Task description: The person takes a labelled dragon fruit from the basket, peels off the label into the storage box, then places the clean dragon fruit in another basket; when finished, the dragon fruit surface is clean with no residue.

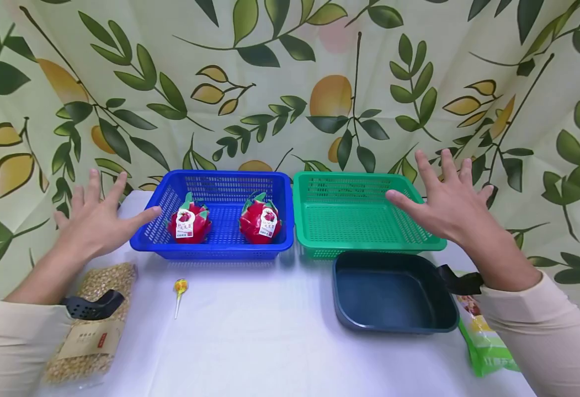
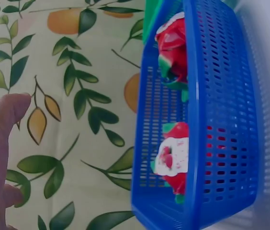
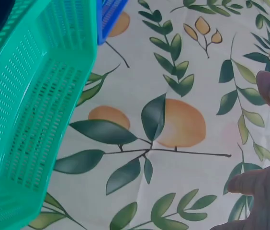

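My left hand, fingers spread, hovers at the left end of a blue plastic basket, holding nothing. Inside that basket sit two red dragon fruits with green tips and white labels, one dragon fruit on the left and another dragon fruit on the right. Over the right end of a green plastic basket my right hand is held up, also spread and holding nothing. In the left wrist view the thumb stands apart from the blue basket. The green basket holds nothing.
A dark rectangular pan stands in front of the green basket. On the left lie a yellow lollipop and a bag of grains, partly under the left arm. A green-and-white package lies by the right forearm. Leaf-patterned cloth hangs behind.
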`<state>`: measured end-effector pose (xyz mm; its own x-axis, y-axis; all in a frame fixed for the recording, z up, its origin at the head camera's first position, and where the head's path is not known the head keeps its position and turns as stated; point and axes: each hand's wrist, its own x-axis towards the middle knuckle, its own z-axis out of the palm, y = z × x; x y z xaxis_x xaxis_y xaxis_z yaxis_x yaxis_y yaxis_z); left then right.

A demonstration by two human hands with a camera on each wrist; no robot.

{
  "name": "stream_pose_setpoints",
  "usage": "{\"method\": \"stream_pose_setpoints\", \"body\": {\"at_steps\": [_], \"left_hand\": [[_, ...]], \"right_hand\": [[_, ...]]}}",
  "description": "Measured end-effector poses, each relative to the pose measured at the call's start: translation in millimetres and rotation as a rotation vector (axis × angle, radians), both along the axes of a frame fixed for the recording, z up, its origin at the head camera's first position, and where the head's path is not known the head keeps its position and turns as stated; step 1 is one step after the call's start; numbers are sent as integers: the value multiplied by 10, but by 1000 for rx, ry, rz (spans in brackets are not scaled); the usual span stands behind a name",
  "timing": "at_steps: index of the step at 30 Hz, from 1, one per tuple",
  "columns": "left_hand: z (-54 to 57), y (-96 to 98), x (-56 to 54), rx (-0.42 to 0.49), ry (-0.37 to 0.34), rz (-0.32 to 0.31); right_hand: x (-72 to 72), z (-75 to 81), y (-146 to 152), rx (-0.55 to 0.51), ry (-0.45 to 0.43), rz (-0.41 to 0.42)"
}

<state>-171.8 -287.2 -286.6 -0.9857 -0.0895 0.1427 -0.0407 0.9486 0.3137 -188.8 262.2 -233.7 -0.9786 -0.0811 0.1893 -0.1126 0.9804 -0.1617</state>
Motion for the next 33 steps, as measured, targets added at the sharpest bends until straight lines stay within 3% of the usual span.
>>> {"method": "stream_pose_setpoints", "body": {"at_steps": [8, 16, 26, 33], "left_hand": [[-181, -2, -4, 32, 19, -4], [-392, -19, -7, 59, 82, -29], [-594, -27, -65, 101, 78, -50], [-753, -55, -77, 177, 85, -57]], "right_hand": [[-38, -84, -91, -17, 32, 36], [-103, -144, -264, -50, 22, 66], [-243, -251, -470, -101, 18, 135], [-341, -340, -632, -157, 14, 186]]}}
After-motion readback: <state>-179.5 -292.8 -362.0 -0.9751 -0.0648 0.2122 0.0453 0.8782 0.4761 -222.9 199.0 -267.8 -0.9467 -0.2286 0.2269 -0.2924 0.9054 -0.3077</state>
